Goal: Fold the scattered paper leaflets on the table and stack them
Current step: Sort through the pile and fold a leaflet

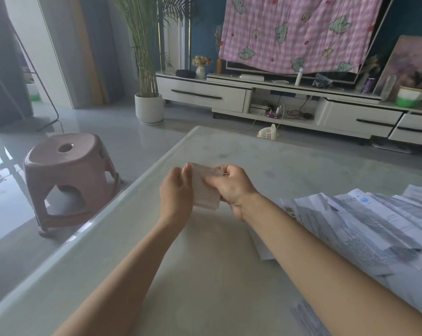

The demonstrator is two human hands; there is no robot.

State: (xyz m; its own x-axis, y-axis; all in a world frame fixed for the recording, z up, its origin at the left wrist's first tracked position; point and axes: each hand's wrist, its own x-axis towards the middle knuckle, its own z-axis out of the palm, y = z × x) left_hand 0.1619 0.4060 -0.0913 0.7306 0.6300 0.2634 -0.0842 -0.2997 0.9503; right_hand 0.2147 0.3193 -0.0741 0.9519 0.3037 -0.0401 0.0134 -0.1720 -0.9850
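Both hands are raised just above the table (229, 275) at mid-scene, gripping one folded leaflet (205, 187) between them. The left hand (177, 190) grasps its left edge, fingertips at the far corner; the right hand (231, 187) pinches the right edge, thumb across the face, fingers behind. The leaflet looks compact and several layers thick, so in my judgement folding of this piece is near complete and stacking comes next. No finished stack is visible on the table; if one exists it's out of view or hidden. The unfolded leaflets (365, 226) lie in a loose overlapping heap at right, w/ the right forearm passing just over its near-left edge. Another sheet (304, 316) shows at the near edge of the table. Risks: 1) forearm drag could shift or sweep the heap, since sheets are loose on a glossy top; 2) the thick fold may spring open if released w/o a firm crease; 3) a leaflet set down near the left table edge could slide off toward the stool (71, 175) and floor. Most of the task appears outstanding, judging by heap size.
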